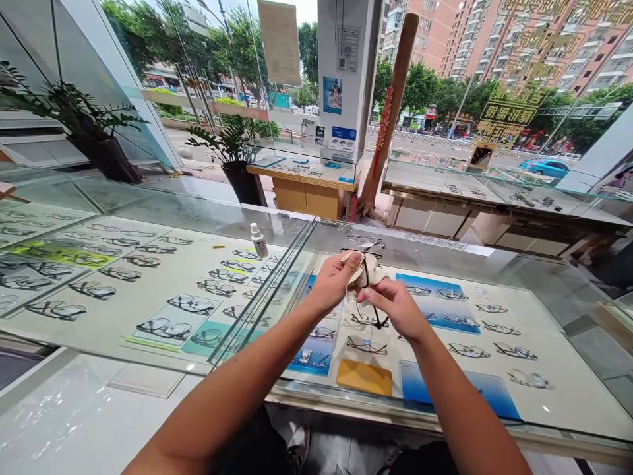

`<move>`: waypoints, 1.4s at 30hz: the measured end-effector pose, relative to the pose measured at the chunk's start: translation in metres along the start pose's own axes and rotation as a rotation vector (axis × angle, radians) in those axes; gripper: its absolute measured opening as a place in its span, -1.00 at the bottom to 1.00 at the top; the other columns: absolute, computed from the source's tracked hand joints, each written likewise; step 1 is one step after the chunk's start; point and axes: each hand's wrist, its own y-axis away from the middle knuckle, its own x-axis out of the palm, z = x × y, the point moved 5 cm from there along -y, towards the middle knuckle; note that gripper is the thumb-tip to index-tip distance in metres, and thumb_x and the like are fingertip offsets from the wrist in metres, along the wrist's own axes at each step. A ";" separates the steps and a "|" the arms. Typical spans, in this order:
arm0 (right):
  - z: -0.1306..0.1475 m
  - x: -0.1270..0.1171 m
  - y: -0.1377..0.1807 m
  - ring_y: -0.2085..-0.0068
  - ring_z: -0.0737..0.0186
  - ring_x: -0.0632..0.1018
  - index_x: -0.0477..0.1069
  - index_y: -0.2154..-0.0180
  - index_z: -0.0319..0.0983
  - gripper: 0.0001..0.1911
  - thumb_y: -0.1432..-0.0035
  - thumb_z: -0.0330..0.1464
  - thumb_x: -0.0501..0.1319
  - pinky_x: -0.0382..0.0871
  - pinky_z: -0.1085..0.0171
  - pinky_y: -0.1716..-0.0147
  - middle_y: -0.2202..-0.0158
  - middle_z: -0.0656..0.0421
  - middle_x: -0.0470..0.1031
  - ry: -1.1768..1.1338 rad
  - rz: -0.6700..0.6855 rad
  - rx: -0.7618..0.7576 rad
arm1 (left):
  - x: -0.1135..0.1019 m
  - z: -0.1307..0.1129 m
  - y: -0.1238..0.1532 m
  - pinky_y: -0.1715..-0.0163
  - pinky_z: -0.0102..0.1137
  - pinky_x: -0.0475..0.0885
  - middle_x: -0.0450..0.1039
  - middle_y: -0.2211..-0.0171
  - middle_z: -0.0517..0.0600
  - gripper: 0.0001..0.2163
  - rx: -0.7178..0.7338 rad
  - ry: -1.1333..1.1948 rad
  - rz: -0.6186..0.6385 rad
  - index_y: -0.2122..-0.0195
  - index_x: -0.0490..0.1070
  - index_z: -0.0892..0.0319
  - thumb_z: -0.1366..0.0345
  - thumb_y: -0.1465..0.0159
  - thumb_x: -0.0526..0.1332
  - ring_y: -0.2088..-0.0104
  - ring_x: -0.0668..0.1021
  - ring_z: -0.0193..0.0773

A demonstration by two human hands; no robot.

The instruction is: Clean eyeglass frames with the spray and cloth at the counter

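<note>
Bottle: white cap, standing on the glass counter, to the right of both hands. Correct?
Wrong side. The head view shows the bottle to the left of both the left hand and the right hand. The rest holds: white cap, standing on the glass counter.

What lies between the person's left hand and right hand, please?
The head view shows a pale cloth and part of a dark-rimmed pair of glasses between the left hand and the right hand.
</note>
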 end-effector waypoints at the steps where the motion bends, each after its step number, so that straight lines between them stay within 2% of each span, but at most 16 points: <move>1: -0.001 -0.002 0.000 0.20 0.07 0.49 0.70 0.31 -0.16 -0.55 -0.27 0.08 0.36 0.31 0.14 0.12 0.30 0.10 0.58 -0.028 -0.006 0.010 | 0.000 0.002 -0.001 0.57 -0.47 0.21 0.37 0.61 -0.09 -0.47 -0.015 0.016 0.013 0.39 0.45 0.24 -0.21 -0.35 0.30 0.61 0.35 -0.41; 5: 0.001 -0.016 0.004 0.19 0.08 0.48 0.69 0.31 -0.17 -0.61 -0.30 0.01 0.37 0.32 0.15 0.13 0.26 0.08 0.58 -0.166 0.007 0.046 | -0.003 0.006 -0.006 0.40 -0.43 0.40 0.54 0.44 0.01 -0.52 -0.093 0.165 0.051 0.23 0.56 0.28 -0.15 -0.31 0.37 0.44 0.52 -0.30; 7: 0.007 -0.024 0.006 0.22 0.10 0.47 0.68 0.31 -0.17 -0.62 -0.28 0.01 0.38 0.31 0.17 0.20 0.23 0.07 0.55 -0.223 0.014 0.058 | -0.007 0.004 -0.008 0.32 -0.41 0.45 0.60 0.36 0.04 -0.54 -0.090 0.234 0.033 0.14 0.59 0.26 -0.11 -0.31 0.40 0.37 0.57 -0.26; 10: 0.016 -0.041 0.009 0.26 0.12 0.44 0.66 0.37 -0.15 -0.61 -0.17 0.04 0.43 0.29 0.20 0.34 0.20 0.05 0.50 -0.313 -0.113 0.041 | -0.012 0.000 -0.009 0.22 -0.37 0.47 0.63 0.29 0.08 -0.56 -0.083 0.240 0.047 0.09 0.61 0.26 -0.09 -0.34 0.38 0.31 0.59 -0.23; 12: 0.020 -0.049 0.010 0.21 0.08 0.45 0.65 0.39 -0.15 -0.61 -0.11 0.04 0.46 0.34 0.20 0.31 0.17 0.03 0.49 -0.342 -0.228 0.004 | -0.011 0.000 -0.008 0.23 -0.38 0.45 0.63 0.27 0.09 -0.55 -0.120 0.172 0.125 0.08 0.61 0.27 -0.09 -0.37 0.34 0.29 0.58 -0.22; 14: 0.021 -0.051 0.010 0.13 0.03 0.47 0.65 0.38 -0.14 -0.63 -0.11 0.03 0.45 0.41 0.16 0.20 0.14 0.02 0.49 -0.344 -0.292 -0.030 | -0.007 0.002 -0.004 0.25 -0.39 0.42 0.62 0.26 0.10 -0.54 -0.161 0.074 0.237 0.09 0.62 0.28 -0.10 -0.39 0.30 0.30 0.56 -0.23; 17: 0.016 -0.045 0.007 0.08 0.01 0.49 0.67 0.32 -0.14 -0.65 -0.17 0.01 0.42 0.42 0.12 0.05 0.12 0.04 0.50 -0.339 -0.303 -0.046 | 0.003 0.002 0.002 0.21 -0.37 0.43 0.60 0.25 0.09 -0.54 -0.176 -0.054 0.379 0.14 0.62 0.26 -0.12 -0.40 0.28 0.29 0.53 -0.21; 22: 0.005 -0.034 0.001 0.10 0.07 0.47 0.70 0.25 -0.12 -0.67 -0.26 -0.01 0.38 0.39 0.16 0.05 0.16 0.10 0.48 -0.271 -0.285 -0.056 | 0.018 0.000 0.009 0.06 -0.28 0.45 0.57 0.22 0.08 -0.54 -0.132 -0.128 0.481 0.09 0.62 0.21 -0.13 -0.43 0.22 0.19 0.53 -0.14; 25: 0.002 -0.026 -0.002 0.05 0.06 0.48 0.70 0.22 -0.09 -0.67 -0.31 0.00 0.35 0.38 0.17 0.01 0.13 0.11 0.48 -0.243 -0.272 -0.068 | 0.022 0.004 0.010 0.05 -0.29 0.43 0.56 0.18 0.09 -0.53 -0.124 -0.130 0.439 0.09 0.61 0.22 -0.13 -0.45 0.19 0.19 0.51 -0.17; 29: 0.000 -0.016 -0.004 -0.08 0.03 0.48 0.71 0.16 -0.07 -0.68 -0.35 -0.01 0.33 0.34 0.12 -0.17 0.06 0.10 0.51 -0.223 -0.246 -0.112 | 0.022 0.014 0.010 0.17 -0.35 0.40 0.52 0.28 0.06 -0.51 -0.111 -0.097 0.295 0.17 0.61 0.25 -0.16 -0.40 0.24 0.26 0.46 -0.21; 33: -0.002 -0.012 -0.004 -0.13 0.02 0.48 0.73 0.11 -0.04 -0.72 -0.36 -0.05 0.34 0.30 0.12 -0.23 0.01 0.11 0.51 -0.256 -0.227 -0.118 | 0.021 0.022 0.010 0.25 -0.40 0.35 0.48 0.31 0.03 -0.51 -0.136 -0.044 0.209 0.13 0.61 0.26 -0.15 -0.35 0.31 0.29 0.43 -0.25; 36: -0.004 -0.013 -0.004 -0.13 -0.01 0.49 0.73 0.11 -0.04 -0.73 -0.33 -0.05 0.38 0.34 0.10 -0.19 0.01 0.11 0.52 -0.308 -0.226 -0.097 | 0.023 0.022 0.012 0.34 -0.44 0.29 0.42 0.38 -0.03 -0.52 -0.181 0.000 0.208 0.10 0.59 0.27 -0.13 -0.30 0.38 0.36 0.39 -0.32; 39: -0.005 -0.017 -0.005 -0.06 0.01 0.50 0.74 0.14 -0.05 -0.72 -0.30 -0.04 0.39 0.37 0.12 -0.14 0.05 0.12 0.52 -0.321 -0.257 -0.079 | 0.026 0.019 0.014 0.41 -0.48 0.21 0.33 0.44 -0.11 -0.47 -0.222 0.041 0.259 -0.01 0.55 0.28 -0.04 -0.20 0.51 0.44 0.30 -0.39; 42: -0.006 -0.020 -0.005 0.01 0.04 0.50 0.74 0.17 -0.07 -0.72 -0.27 -0.04 0.41 0.39 0.13 -0.07 0.11 0.12 0.52 -0.327 -0.301 -0.077 | 0.029 0.018 0.015 0.38 -0.48 0.25 0.37 0.40 -0.09 -0.39 -0.203 0.056 0.268 -0.11 0.52 0.27 -0.02 -0.16 0.54 0.42 0.34 -0.38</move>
